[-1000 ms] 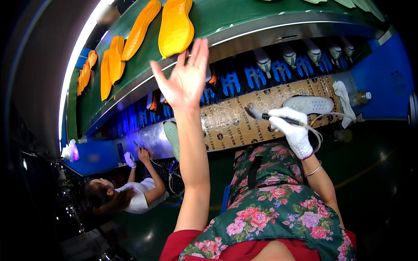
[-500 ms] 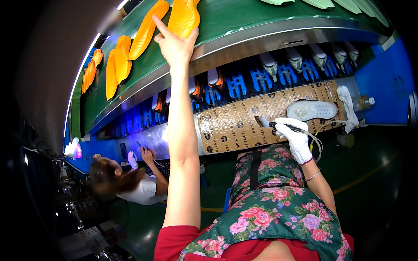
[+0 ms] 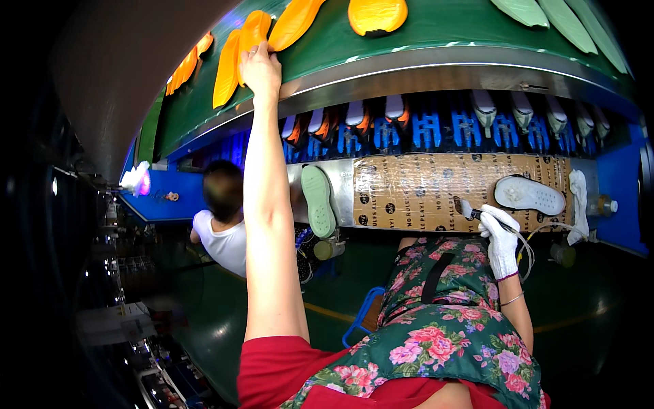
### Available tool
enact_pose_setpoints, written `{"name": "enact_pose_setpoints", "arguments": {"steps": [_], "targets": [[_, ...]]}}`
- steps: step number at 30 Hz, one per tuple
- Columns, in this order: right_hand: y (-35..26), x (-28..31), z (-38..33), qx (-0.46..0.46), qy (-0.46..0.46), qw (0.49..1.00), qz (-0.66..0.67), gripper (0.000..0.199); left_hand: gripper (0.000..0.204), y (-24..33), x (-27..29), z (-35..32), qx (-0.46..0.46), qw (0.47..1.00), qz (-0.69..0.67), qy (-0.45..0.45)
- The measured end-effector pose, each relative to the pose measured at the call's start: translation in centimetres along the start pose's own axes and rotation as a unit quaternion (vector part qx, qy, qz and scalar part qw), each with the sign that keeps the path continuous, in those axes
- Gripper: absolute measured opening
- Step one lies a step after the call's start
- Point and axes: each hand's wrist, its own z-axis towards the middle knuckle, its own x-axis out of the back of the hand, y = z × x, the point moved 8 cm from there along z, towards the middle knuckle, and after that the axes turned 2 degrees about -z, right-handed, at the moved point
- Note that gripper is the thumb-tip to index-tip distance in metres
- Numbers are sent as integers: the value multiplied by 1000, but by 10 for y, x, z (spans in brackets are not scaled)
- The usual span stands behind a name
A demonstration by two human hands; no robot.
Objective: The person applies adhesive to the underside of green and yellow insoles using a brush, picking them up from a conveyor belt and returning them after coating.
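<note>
Two hands are in view, spread well apart. The nearer, the gloved right hand [image 3: 501,238], sits between three and four o'clock, closed around a brush [image 3: 466,208]. The brush points toward ten o'clock over brown cardboard [image 3: 415,191]; whether it touches cannot be told. A thin hose [image 3: 530,251] curves at that hand's three o'clock — if it caught, it could jerk the brush into the cardboard. The white sole [image 3: 535,196] lies on the cardboard, between one and two o'clock from that hand, apart from the brush.

Farther off, near eleven o'clock, the bare left hand [image 3: 261,73] is stretched out at the end of a nearly straight arm, over the green worktop [image 3: 334,51]. So long a reach might make for a weak hold and a slip, and the other orange soles [image 3: 294,26] crowding its nine and one o'clock could be nudged. The orange sole [image 3: 255,28] at its fingertips lies straight ahead, at twelve o'clock — whether the fingers have pinched it, I cannot tell.
</note>
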Motion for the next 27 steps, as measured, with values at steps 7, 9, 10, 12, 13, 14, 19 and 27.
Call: {"name": "enact_pose_setpoints", "arguments": {"steps": [7,9,10,12,13,14,19,27], "targets": [[-3,-7,7,2,1,1000,-2,24,28,43,51,-70,127,728,-673,34],[-7,-9,8,6,-1,1000,-4,24,24,41,81,-105,100,714,-691,58],[-10,-9,8,8,0,1000,1,24,23,36,100,-124,96,714,-686,100],[-14,-6,10,25,-1,1000,1,25,25,25,141,-165,83,743,-633,201],[-17,-5,12,27,-2,1000,0,25,28,18,165,-185,74,768,-581,260],[-22,-3,13,44,-4,999,13,24,28,7,186,-206,82,794,-520,304],[-54,2,22,102,-29,991,84,25,42,-21,236,-272,382,592,-540,461],[-136,-90,-30,157,-237,952,111,19,20,60,98,-310,458,501,-734,-21]]}}
